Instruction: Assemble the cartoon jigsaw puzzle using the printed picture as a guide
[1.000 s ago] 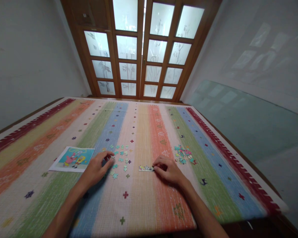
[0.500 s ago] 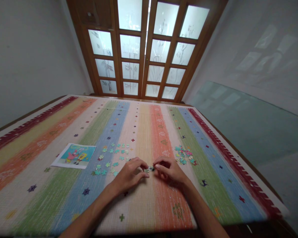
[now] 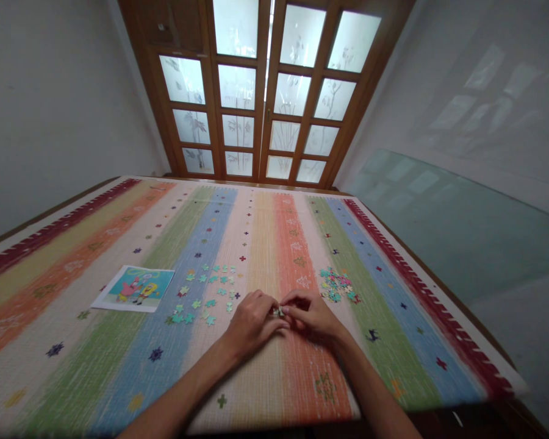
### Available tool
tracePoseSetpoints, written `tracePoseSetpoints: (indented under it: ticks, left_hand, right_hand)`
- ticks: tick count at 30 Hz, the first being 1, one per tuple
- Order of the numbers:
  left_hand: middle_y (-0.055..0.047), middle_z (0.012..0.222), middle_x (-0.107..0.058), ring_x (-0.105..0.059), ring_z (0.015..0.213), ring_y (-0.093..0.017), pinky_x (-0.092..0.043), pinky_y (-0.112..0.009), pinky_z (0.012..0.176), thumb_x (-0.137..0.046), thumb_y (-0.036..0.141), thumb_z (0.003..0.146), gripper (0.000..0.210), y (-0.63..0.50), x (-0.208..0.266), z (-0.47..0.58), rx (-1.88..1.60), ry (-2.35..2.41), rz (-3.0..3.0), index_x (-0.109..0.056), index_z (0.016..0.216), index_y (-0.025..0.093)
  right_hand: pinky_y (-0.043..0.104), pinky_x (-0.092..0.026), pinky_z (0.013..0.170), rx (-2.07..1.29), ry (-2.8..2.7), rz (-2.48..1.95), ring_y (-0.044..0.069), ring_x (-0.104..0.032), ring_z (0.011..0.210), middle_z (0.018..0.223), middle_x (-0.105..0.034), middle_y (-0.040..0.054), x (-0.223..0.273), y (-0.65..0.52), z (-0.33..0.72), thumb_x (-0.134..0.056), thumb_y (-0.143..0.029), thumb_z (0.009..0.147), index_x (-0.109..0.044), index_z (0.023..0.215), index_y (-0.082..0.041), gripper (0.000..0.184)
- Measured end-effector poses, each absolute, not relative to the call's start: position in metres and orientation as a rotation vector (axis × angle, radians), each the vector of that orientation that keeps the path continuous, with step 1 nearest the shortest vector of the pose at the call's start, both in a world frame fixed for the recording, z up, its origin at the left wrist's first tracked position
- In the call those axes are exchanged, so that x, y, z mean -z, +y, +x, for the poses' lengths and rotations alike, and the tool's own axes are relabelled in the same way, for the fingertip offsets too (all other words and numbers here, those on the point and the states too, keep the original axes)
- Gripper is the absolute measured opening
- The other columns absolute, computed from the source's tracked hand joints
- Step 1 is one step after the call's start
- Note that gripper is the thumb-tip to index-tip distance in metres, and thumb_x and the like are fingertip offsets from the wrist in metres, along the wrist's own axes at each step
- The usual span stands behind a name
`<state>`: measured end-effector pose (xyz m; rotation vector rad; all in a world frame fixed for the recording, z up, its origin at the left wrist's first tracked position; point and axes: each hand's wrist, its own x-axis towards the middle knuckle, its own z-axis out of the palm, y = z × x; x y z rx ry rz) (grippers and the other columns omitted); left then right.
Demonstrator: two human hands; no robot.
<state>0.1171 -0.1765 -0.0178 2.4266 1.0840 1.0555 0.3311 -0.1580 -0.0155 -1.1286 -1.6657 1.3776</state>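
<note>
My left hand [image 3: 256, 320] and my right hand [image 3: 312, 314] meet over the cream and orange stripes of the cloth. Between their fingertips is a small pale and dark jigsaw piece [image 3: 280, 311], mostly covered by the fingers. Both hands are closed in a pinch on it; whether it is one piece or two joined I cannot tell. Left of my left hand, loose turquoise jigsaw pieces [image 3: 189, 318] lie spread out. Beyond my right hand is a heap of mixed jigsaw pieces [image 3: 336, 285], pink, green and turquoise.
A printed cartoon picture [image 3: 137, 289] lies flat on the left. The striped tablecloth [image 3: 238, 378] covers the wide table. Wooden doors with frosted panes [image 3: 238, 85] stand behind it, and a glass-like panel [image 3: 439, 207] is along the right wall.
My left hand has moved right, so its fingertips now touch or nearly touch those of my right hand. The jigsaw piece shows less between them. The view has shifted slightly.
</note>
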Motion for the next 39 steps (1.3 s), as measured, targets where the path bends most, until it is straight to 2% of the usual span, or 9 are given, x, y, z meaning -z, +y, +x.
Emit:
tracePoseSetpoints:
  ticks: [4, 8, 12, 20, 29, 39]
  left_hand:
    - [-0.008, 0.095, -0.068, -0.062, 0.089, -0.024, -0.053, -0.040, 0.080, -0.058, 0.022, 0.100, 0.008, -0.188, 0.019, 0.113, -0.935, 1.072, 2.570, -0.063, 0.096, 0.018]
    - [-0.012, 0.115, -0.069, -0.062, 0.105, -0.028, -0.055, -0.047, 0.091, -0.055, 0.020, 0.100, 0.012, -0.203, 0.017, 0.112, -0.872, 1.033, 2.633, -0.064, 0.108, 0.018]
    - [-0.013, 0.127, -0.068, -0.062, 0.118, -0.030, -0.054, -0.051, 0.102, -0.056, 0.024, 0.100, 0.022, -0.212, 0.023, 0.114, -0.861, 1.053, 2.655, -0.061, 0.121, 0.018]
    - [-0.015, 0.135, -0.066, -0.060, 0.127, -0.032, -0.053, -0.054, 0.106, -0.056, 0.026, 0.101, 0.032, -0.217, 0.037, 0.114, -0.863, 1.059, 2.699, -0.059, 0.131, 0.016]
    - [-0.017, 0.132, -0.068, -0.061, 0.126, -0.033, -0.055, -0.055, 0.105, -0.058, 0.023, 0.098, 0.032, -0.219, 0.036, 0.114, -0.883, 1.063, 2.677, -0.061, 0.129, 0.014]
    - [-0.018, 0.137, -0.067, -0.061, 0.129, -0.034, -0.055, -0.056, 0.105, -0.052, 0.021, 0.099, 0.034, -0.219, 0.038, 0.114, -0.868, 1.050, 2.752, -0.061, 0.131, 0.014]
  right_hand:
    - [0.026, -0.045, 0.057, -1.218, -1.808, -1.233, 0.014, -0.058, 0.058, 0.066, -0.068, 0.0014, 0.014, -0.156, 0.336, -0.071, -0.040, 0.086, -0.075, 0.090, -0.017, 0.024]
    - [0.027, -0.045, 0.063, -1.059, -1.967, -1.280, 0.016, -0.061, 0.067, 0.075, -0.074, 0.0040, 0.014, -0.156, 0.337, -0.069, -0.027, 0.085, -0.077, 0.086, -0.016, 0.013]
    - [0.028, -0.045, 0.066, -0.995, -2.008, -1.301, 0.016, -0.062, 0.068, 0.076, -0.074, 0.0043, 0.016, -0.156, 0.335, -0.068, -0.022, 0.086, -0.078, 0.086, -0.016, 0.011]
    - [0.028, -0.045, 0.065, -0.788, -2.084, -1.300, 0.017, -0.060, 0.070, 0.076, -0.070, 0.0039, 0.021, -0.154, 0.336, -0.071, -0.019, 0.086, -0.075, 0.082, -0.017, 0.006]
    - [0.029, -0.046, 0.067, -0.766, -2.096, -1.288, 0.017, -0.060, 0.071, 0.077, -0.070, 0.0043, 0.027, -0.153, 0.336, -0.072, -0.022, 0.087, -0.075, 0.083, -0.018, 0.007]
    - [0.028, -0.046, 0.065, -0.736, -2.099, -1.306, 0.017, -0.060, 0.069, 0.075, -0.069, 0.0036, 0.029, -0.152, 0.335, -0.073, -0.021, 0.084, -0.075, 0.081, -0.018, 0.005]
